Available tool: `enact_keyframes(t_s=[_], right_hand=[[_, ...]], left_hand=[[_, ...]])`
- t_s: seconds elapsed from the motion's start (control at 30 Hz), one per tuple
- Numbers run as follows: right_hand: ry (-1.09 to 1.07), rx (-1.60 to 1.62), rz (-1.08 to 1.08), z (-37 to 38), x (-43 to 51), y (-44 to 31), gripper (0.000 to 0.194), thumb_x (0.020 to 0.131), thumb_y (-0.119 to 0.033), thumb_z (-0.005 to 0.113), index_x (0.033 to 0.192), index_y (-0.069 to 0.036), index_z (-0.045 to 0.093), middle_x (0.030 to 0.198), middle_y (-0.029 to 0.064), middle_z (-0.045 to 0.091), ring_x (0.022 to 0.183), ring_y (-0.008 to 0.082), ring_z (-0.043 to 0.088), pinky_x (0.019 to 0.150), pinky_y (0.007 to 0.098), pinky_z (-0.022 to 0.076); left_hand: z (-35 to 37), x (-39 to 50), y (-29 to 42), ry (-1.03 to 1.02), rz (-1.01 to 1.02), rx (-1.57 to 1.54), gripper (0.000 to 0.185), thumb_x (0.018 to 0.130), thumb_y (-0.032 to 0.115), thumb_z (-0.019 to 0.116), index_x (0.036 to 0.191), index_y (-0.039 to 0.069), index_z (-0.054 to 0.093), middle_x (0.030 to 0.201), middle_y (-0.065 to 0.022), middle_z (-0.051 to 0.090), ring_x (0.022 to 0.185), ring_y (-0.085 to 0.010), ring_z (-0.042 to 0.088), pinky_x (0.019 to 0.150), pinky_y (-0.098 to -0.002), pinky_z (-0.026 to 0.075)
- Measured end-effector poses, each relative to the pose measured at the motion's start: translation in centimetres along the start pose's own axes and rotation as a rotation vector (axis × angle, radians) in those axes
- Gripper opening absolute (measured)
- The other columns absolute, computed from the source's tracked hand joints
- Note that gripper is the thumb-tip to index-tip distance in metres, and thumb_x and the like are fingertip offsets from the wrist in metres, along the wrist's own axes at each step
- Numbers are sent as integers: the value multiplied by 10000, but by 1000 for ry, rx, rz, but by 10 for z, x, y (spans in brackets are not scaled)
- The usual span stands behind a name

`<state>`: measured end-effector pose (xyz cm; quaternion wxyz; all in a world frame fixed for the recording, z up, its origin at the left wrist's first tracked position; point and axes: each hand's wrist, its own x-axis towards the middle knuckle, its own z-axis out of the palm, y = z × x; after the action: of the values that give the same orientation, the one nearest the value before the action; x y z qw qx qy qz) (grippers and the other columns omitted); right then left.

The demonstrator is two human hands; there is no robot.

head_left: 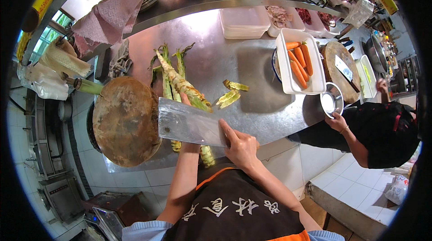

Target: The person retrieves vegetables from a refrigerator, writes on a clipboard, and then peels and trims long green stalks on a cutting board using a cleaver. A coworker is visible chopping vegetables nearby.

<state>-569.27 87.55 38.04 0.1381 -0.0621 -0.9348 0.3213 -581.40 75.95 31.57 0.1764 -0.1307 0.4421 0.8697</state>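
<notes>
My right hand [241,146] grips a broad metal cleaver [192,123] at its handle end, index finger laid along the blade. The blade lies flat to my view and covers most of my left hand [185,99]. One digit of that hand shows, pressed to the side of a partly peeled celtuce stem [182,84]; the rest of its hold is hidden. Beneath that stem more celtuce stalks [166,87] with leafy tops lie on the steel table [260,109]; lower ends [207,156] emerge below the blade. Strips of peel [229,97] rest to the right.
A round wooden chopping block [126,121] stands at left. Carrots [300,62] fill a white tub [283,79] at right, near lidded plastic boxes [244,23] and meat tubs. A co-worker [378,133] holds a metal bowl [331,102] beside another block [341,72] with a cleaver.
</notes>
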Motion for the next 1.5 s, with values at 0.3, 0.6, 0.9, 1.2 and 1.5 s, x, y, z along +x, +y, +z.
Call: enact_keyframes(t_s=[0.3, 0.6, 0.9, 1.2, 1.5], right_hand=[[-71, -15, 58, 9, 19, -9, 718, 654, -27, 600, 1334, -203, 455, 708, 93, 649, 555, 303, 615, 497, 420, 484], [209, -121, -245, 35, 37, 10, 597, 665, -41, 635, 1254, -70, 539, 534, 32, 471, 430, 191, 501, 428, 323, 418], [235, -235, -96, 48, 86, 55, 587, 711, -38, 578, 1280, -171, 522, 599, 85, 553, 495, 256, 561, 466, 376, 446], [-89, -20, 316, 33, 50, 58, 506, 738, -53, 582, 1234, -138, 538, 638, 189, 591, 607, 361, 608, 578, 416, 489], [-89, -18, -9, -10, 5, -5, 804, 500, 4, 643, 1273, -185, 527, 753, 53, 644, 622, 257, 622, 509, 355, 479]], left_hand=[[-9, 22, -16, 134, 63, -42, 326, 910, 430, 537, 1029, 128, 509, 814, 7, 532, 632, -92, 526, 547, -245, 476], [-10, 20, -11, 132, -30, -168, 397, 861, 461, 603, 1006, 97, 534, 892, -19, 503, 747, -100, 496, 634, -274, 463], [35, 1, 0, 236, -103, -152, 452, 964, 381, 423, 1272, 51, 420, 1228, -47, 490, 1102, -201, 491, 924, -369, 425], [11, 6, 17, 226, -147, -293, 371, 980, 375, 324, 1062, 57, 496, 920, -97, 561, 800, -220, 560, 714, -359, 474], [11, -18, 7, 10, 87, 91, 479, 942, 460, 430, 1247, 92, 465, 1079, -114, 573, 847, -163, 581, 706, -268, 519]])
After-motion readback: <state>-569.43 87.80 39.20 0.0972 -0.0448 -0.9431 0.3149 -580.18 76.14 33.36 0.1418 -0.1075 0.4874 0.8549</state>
